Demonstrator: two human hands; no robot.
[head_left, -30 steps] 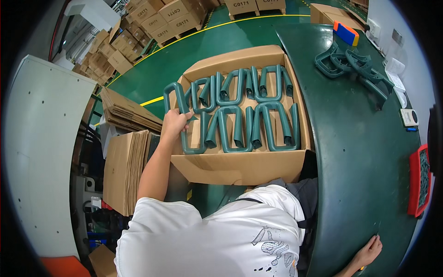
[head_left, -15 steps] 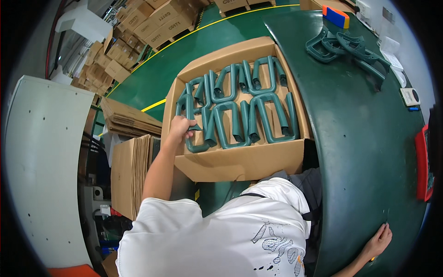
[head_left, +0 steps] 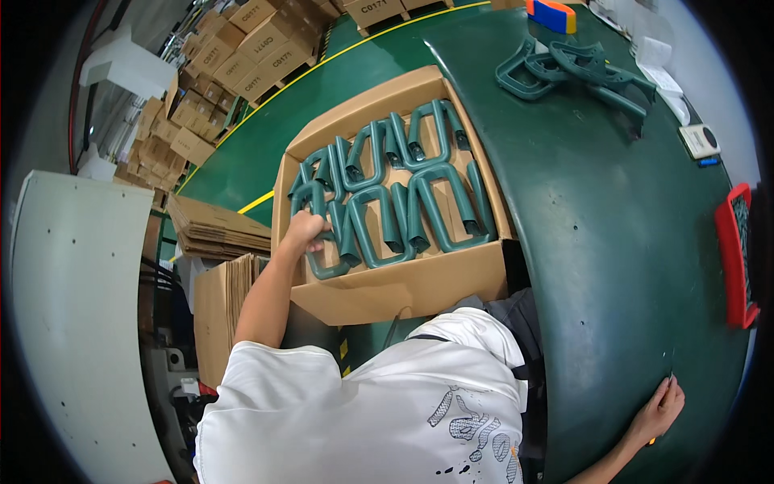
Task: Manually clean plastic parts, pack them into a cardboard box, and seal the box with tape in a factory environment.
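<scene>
An open cardboard box (head_left: 403, 292) holds two rows of dark green U-shaped tubular handles (head_left: 377, 226). My left hand (head_left: 306, 231) reaches into its near left corner, fingers curled round a green U-shaped handle (head_left: 329, 271) there. The hand hides part of that handle, and it lies close against its neighbours. On the green tabletop (head_left: 613, 298) to the right rests my right hand (head_left: 661, 413), thumb and fingers pinched together. Something thin seems to show at its fingertips, too small to name. A bit of yellow peeks out under that hand.
More green frame-shaped parts (head_left: 572, 71) lie at the table's far end, near an orange and blue object (head_left: 551, 14). A red bin (head_left: 732, 258) stands at the right edge. Flattened cardboard (head_left: 222, 319) leans left of the box; stacked cartons (head_left: 270, 56) stand beyond.
The whole view has shifted, so the box and table sit further left in the picture. My left hand still grips at the box's near left corner. My right hand has hardly moved.
</scene>
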